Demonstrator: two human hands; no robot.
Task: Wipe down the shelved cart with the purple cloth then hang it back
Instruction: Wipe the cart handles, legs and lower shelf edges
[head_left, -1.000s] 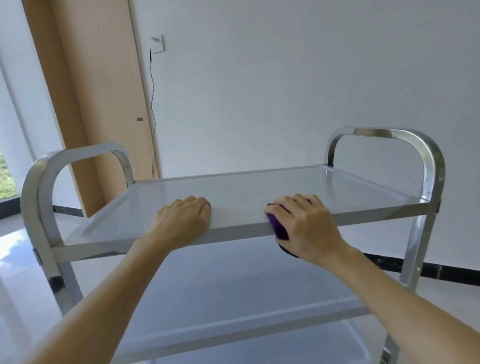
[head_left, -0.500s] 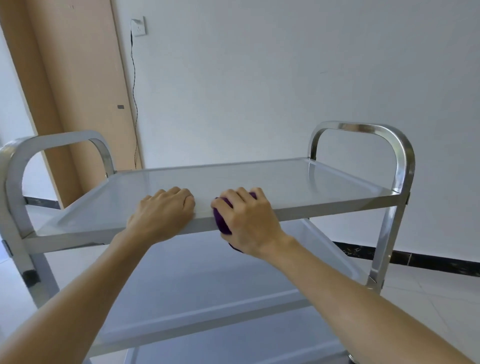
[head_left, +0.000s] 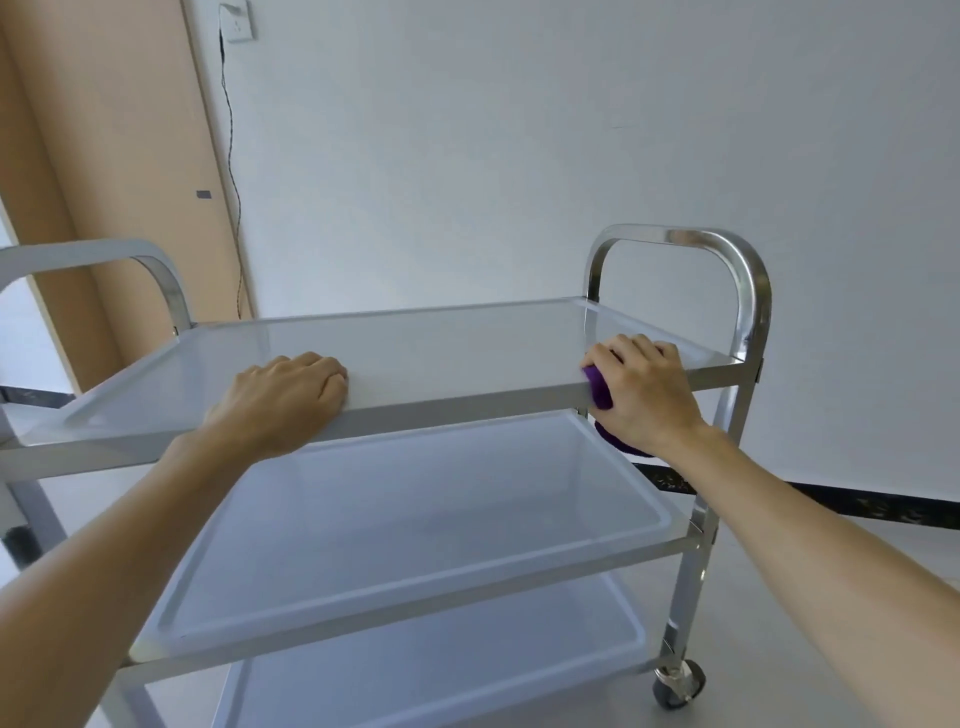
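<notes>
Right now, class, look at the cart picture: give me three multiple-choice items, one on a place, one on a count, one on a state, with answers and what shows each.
1. Where is the purple cloth?
A. At the front edge of the top shelf, near its right end
B. On the bottom shelf
C. Hanging on the left handle

2. How many shelves does the cart show?
A. One
B. Two
C. Three

3. What is the left hand doing?
A. Gripping the cloth
B. Resting on the top shelf's front edge, holding nothing
C. Raised off the cart

Answers: 1 A, the right hand presses the cloth against that edge; 2 C, three trays stack one under another; 3 B, the left hand lies on the edge, away from the cloth.
</notes>
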